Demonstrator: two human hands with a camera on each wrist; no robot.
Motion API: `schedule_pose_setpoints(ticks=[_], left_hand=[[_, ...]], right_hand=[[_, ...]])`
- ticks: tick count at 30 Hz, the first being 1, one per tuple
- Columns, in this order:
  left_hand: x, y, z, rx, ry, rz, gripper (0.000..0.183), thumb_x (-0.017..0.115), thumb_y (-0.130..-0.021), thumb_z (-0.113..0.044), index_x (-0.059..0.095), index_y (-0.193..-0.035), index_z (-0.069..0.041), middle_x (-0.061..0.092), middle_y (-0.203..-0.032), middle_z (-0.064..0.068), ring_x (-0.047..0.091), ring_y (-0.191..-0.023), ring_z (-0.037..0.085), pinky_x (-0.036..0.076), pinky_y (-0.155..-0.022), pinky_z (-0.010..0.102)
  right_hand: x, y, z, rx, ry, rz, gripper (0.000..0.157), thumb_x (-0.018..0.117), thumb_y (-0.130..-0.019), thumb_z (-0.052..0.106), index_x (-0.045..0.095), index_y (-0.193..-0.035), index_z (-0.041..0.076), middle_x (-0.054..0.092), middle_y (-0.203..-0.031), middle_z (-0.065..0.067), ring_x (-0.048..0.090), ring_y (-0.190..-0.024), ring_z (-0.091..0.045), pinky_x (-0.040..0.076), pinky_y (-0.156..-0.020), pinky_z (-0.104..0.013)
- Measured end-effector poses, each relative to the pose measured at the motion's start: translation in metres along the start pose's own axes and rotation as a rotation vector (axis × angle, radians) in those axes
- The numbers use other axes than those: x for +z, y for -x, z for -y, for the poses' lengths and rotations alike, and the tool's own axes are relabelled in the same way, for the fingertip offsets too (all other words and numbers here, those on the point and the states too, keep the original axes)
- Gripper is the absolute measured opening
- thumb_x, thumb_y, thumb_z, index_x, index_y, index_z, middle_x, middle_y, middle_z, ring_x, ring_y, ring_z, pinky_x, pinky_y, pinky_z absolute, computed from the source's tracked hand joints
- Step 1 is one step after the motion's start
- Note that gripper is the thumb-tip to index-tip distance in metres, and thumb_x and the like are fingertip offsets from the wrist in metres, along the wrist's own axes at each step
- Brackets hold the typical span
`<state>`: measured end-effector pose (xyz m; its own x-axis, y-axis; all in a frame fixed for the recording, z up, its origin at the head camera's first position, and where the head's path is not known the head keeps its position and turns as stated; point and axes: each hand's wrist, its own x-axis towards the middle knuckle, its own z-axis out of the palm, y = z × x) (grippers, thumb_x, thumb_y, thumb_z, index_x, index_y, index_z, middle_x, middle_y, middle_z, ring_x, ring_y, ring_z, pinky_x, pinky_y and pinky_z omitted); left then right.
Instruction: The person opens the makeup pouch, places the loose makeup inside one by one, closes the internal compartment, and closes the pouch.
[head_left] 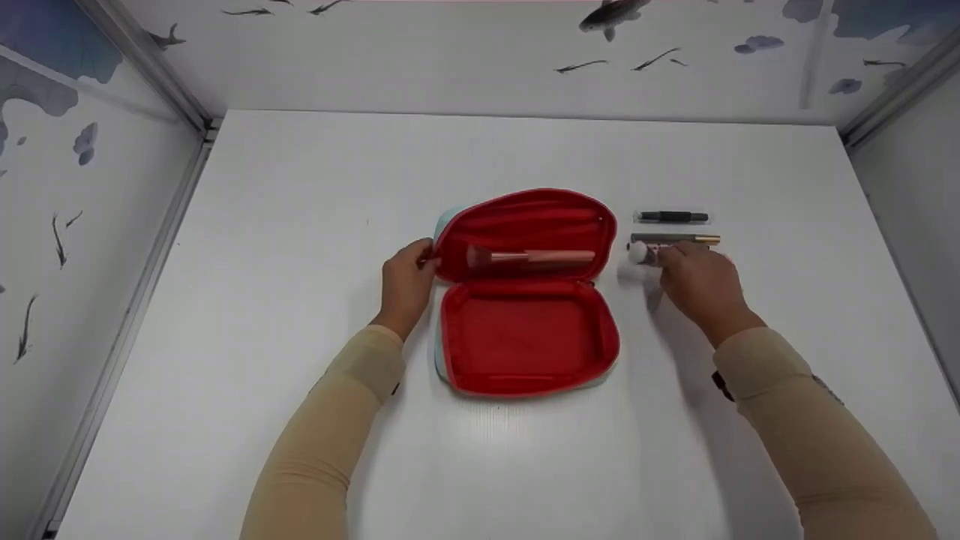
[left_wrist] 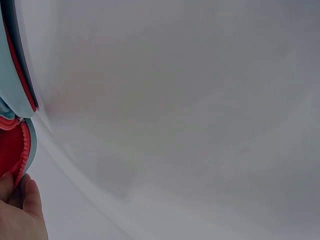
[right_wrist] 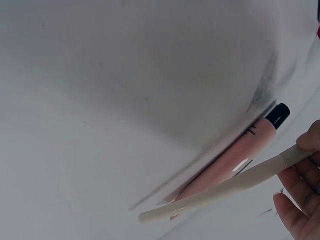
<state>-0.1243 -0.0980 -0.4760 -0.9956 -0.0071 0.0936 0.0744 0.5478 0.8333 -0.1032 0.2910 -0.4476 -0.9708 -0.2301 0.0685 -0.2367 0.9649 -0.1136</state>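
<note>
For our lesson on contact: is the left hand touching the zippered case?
Touching: the left wrist view shows the left hand pinching the edge of the zippered case.

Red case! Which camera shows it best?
The head view: it shows the case wide open, red inside, almost all in sight. The left wrist view shows only part of it, pinched by the left hand. The right wrist view has just a red scrap at its edge, too small to tell.
</note>
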Motion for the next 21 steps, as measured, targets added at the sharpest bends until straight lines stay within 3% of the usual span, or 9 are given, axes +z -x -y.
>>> schedule_pose_setpoints(ticks=[7,15,21], left_hand=[[0.001,0.0,0.001,0.016,0.011,-0.006,0.018,0.061,-0.09,0.003,0.067,-0.107,0.0,0.069,-0.105,0.013,0.063,-0.1,0.022,0.052,-0.087,0.033],[0.001,0.0,0.002,0.003,0.008,-0.005,0.017,0.062,-0.091,0.002,0.067,-0.107,-0.001,0.069,-0.104,0.013,0.063,-0.1,0.021,0.052,-0.087,0.032],[0.001,0.0,0.001,-0.011,-0.002,0.01,0.017,0.061,-0.091,0.002,0.066,-0.108,0.0,0.069,-0.105,0.013,0.063,-0.101,0.022,0.052,-0.087,0.031]], right_hand=[[-0.01,0.006,0.004,-0.051,-0.052,-0.157,0.017,0.063,-0.085,-0.005,0.067,-0.101,-0.003,0.068,-0.097,-0.019,0.064,-0.085,-0.035,0.053,-0.073,-0.048],[-0.02,0.008,0.013,-0.067,-0.1,-0.216,0.016,0.067,-0.083,-0.005,0.067,-0.099,-0.003,0.067,-0.098,-0.02,0.065,-0.087,-0.035,0.054,-0.073,-0.049],[-0.028,0.008,0.02,-0.098,-0.141,-0.275,0.025,0.069,-0.08,-0.008,0.067,-0.104,-0.002,0.067,-0.095,-0.018,0.066,-0.081,-0.033,0.055,-0.069,-0.047]])
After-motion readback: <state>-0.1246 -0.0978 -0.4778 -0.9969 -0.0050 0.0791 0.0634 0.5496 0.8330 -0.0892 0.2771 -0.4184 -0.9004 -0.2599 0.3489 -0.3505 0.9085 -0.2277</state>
